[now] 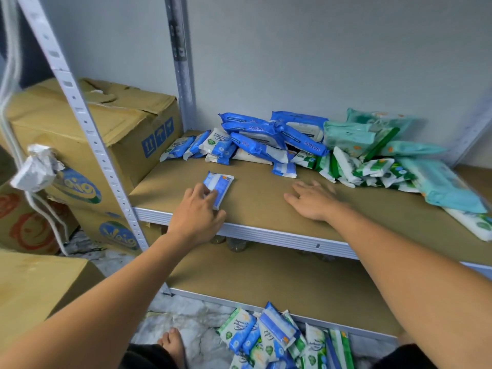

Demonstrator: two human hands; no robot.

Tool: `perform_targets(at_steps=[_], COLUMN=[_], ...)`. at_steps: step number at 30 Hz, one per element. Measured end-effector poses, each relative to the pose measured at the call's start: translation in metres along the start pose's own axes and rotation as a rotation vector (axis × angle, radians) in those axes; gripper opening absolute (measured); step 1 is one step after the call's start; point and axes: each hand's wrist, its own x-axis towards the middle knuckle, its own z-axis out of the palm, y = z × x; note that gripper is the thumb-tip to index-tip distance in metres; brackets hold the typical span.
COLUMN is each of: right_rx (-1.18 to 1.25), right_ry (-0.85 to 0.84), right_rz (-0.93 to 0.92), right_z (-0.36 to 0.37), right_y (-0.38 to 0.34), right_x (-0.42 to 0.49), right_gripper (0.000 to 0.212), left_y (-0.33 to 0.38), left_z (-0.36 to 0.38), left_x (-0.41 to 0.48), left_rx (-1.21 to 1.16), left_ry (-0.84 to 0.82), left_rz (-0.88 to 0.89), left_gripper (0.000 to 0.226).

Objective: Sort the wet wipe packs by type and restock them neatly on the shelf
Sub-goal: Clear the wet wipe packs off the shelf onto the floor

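- A small blue-and-white pack (218, 188) is seen lying flat on the brown shelf board (266, 198), near its front left corner and apart from the other packs.
- The near end of that pack is held by the left hand (195, 211) — fingers curled over its top, thumb at its lower edge.
- The right hand (312, 202) is laid palm down on the bare board to the right, fingers spread and relaxed, nothing grasped; its fingertips are slightly blurred.
- Against the back wall a jumbled heap is found: small blue-white packs (195, 146) at the left, large blue packs (266, 133) piled in the middle, teal packs (359, 134) at the right.
- Small green-and-white packs (372, 169) are scattered in front of the teal ones, partly covered by them.
- On the floor below, a loose pile of mixed packs (269, 336) is seen — blue and green together.
- A dented cardboard box (127, 121) is stacked just left of the shelf upright.
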Motion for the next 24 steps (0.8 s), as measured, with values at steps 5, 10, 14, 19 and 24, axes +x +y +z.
perform_targets(at_steps=[5, 10, 14, 19, 24], right_rx=[0.227, 0.275, 0.248, 0.313, 0.264], right_ry=[0.163, 0.489, 0.541, 0.637, 0.659], right_rz=[-0.046, -0.04, 0.061, 0.118, 0.09], right_z=[-0.002, -0.002, 0.001, 0.007, 0.013], right_y=[-0.003, 0.0, 0.003, 0.003, 0.006], right_x=[0.005, 0.022, 0.038, 0.053, 0.052], right_gripper=[0.06, 0.031, 0.029, 0.017, 0.01], left_y=[0.005, 0.001, 0.002, 0.003, 0.013], left_z=[0.002, 0.009, 0.018, 0.029, 0.033], left_x=[0.004, 0.018, 0.027, 0.034, 0.035], left_rx=[-0.022, -0.055, -0.071, -0.096, -0.094], left_ry=[0.001, 0.046, 0.082, 0.142, 0.161], left_rz=[-0.001, 0.022, 0.042, 0.057, 0.033], left_gripper=[0.054, 0.05, 0.048, 0.047, 0.048])
